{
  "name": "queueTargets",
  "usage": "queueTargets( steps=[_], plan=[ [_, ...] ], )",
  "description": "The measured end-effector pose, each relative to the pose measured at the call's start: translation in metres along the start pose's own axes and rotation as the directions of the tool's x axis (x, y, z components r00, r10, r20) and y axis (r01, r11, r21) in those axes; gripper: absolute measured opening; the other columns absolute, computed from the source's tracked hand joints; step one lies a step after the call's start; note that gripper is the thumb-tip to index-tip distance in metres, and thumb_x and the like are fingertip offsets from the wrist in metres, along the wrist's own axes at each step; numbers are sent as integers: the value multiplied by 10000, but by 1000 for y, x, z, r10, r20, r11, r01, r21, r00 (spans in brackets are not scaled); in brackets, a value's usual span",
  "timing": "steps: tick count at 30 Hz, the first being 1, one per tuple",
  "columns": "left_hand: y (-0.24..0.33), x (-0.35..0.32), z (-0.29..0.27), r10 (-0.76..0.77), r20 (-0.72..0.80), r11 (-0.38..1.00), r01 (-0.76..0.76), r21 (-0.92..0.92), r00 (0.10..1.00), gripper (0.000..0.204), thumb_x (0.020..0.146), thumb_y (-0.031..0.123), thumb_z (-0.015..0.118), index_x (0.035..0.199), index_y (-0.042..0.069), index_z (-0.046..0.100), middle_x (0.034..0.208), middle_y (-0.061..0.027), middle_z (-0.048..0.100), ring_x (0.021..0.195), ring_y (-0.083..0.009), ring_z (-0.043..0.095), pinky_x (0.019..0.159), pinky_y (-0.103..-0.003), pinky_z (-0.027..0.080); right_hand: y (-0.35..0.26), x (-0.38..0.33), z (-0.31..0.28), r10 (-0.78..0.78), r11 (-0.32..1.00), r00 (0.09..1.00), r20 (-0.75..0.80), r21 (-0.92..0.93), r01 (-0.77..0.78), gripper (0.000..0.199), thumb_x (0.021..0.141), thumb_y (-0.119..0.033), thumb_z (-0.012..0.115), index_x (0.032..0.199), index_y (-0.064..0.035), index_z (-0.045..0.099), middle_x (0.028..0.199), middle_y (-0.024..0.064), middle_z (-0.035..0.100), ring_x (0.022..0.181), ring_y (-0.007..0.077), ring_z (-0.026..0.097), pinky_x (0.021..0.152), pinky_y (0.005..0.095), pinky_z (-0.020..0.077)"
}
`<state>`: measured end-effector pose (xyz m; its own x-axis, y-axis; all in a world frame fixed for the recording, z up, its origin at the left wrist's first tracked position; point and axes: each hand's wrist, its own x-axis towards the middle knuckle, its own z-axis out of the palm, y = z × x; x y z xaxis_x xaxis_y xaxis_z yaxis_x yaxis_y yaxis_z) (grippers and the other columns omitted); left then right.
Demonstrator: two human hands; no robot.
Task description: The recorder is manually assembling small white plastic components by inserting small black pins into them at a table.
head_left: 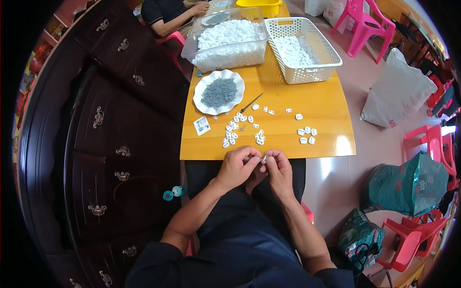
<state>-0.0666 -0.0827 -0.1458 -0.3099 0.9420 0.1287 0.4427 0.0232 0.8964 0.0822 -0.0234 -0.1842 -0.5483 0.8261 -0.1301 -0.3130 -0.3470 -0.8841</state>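
My left hand and my right hand meet just off the near edge of the table, fingertips pinched together. Between them is a small white plastic piece, mostly covered by the fingers. Beyond my hands lie loose white pieces with dark holes, a group of them left of centre and a smaller cluster on the right. A wavy-rimmed white plate holds a heap of small grey parts. A thin dark tool lies beside the plate.
At the table's far side stand a clear bin full of white pieces and a white perforated basket. A white card lies on the left. Dark drawers rise along the left. Another person's arm shows across the table.
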Motion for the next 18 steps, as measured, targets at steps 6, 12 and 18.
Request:
queueTargets(
  steps=[6, 12, 18],
  plan=[
    [4, 0, 1, -33, -1, 997, 33, -70, 999, 85, 945, 36, 687, 1008, -20, 698, 839, -42, 723, 698, -67, 642, 627, -231, 514, 0, -1, -1, -25, 1000, 1000, 0, 8, 25, 147, 1064, -101, 544, 1170, -5, 576, 910, 9, 612, 771, 66, 573, 709, 208, 479],
    [5, 1, 1, -31, 5, 997, 31, -67, 1000, 84, 950, 33, 680, 1010, -23, 698, 843, -42, 723, 708, -67, 648, 629, -230, 516, 4, -2, 0, -62, 998, 998, -6, -34, 62, 151, 1044, -61, 566, 1185, -7, 567, 903, 16, 635, 755, 62, 579, 695, 208, 482],
    [3, 1, 0, -20, 15, 997, 21, -69, 1000, 85, 955, 42, 679, 1006, -24, 697, 831, -39, 714, 703, -65, 641, 627, -230, 513, 2, -2, -1, -58, 997, 998, -20, -49, 57, 149, 1026, -35, 581, 1173, -12, 563, 885, 10, 641, 752, 62, 579, 693, 208, 483]
  ],
)
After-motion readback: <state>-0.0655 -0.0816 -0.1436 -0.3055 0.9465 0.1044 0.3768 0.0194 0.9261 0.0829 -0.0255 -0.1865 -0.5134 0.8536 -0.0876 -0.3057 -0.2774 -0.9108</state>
